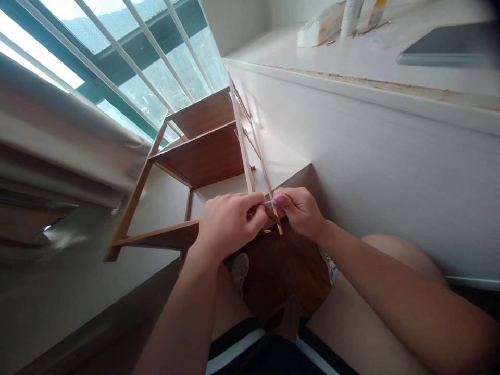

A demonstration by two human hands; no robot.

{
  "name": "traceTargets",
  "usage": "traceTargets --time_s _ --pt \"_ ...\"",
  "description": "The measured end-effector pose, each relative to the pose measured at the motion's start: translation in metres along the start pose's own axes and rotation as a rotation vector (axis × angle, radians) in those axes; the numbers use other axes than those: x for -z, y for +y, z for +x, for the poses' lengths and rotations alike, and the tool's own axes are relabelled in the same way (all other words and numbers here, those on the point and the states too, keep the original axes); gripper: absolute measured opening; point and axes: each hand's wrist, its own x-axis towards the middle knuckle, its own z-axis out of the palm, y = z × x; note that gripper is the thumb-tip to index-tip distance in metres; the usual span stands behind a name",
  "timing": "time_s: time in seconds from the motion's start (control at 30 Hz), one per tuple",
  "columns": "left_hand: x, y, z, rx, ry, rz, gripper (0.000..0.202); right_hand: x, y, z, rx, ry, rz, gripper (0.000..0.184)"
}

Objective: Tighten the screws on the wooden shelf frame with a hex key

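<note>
A small wooden shelf rack [203, 156] with brown boards and pale slats lies on its side on a raised white ledge below the window. My left hand [228, 224] is closed around the near corner of its frame. My right hand [299, 211] pinches a thin metal tool [269, 202], perhaps a hex key, whose tip points into that same corner joint. The two hands nearly touch. The screw or fitting under the fingers is hidden.
A white desk [351, 57] rises on the right with a dark tablet [453, 44], a plastic bag [320, 26] and tubes on top. A window with white bars [128, 52] and a curtain [58, 151] are at left. My bare knees frame a dark wooden floor.
</note>
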Motion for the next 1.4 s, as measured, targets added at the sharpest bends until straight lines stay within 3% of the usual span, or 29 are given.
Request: traceTargets --time_s 0.4,0.77,1.1,1.4 --pt "-0.001 0.000 -0.001 0.000 0.012 0.004 0.025 0.001 0.000 -0.001 -0.007 -0.021 -0.039 0.052" --pt "0.001 0.002 0.001 0.021 -0.003 -0.017 0.024 -0.003 -0.024 0.000 -0.265 0.010 0.114 0.061" --pt "0.002 0.003 0.000 0.027 -0.009 0.004 0.025 -0.008 -0.020 0.000 -0.407 0.022 0.311 0.064" --pt "0.001 0.002 0.000 0.012 -0.004 -0.001 0.026 -0.001 -0.019 0.001 -0.315 0.017 0.173 0.059"
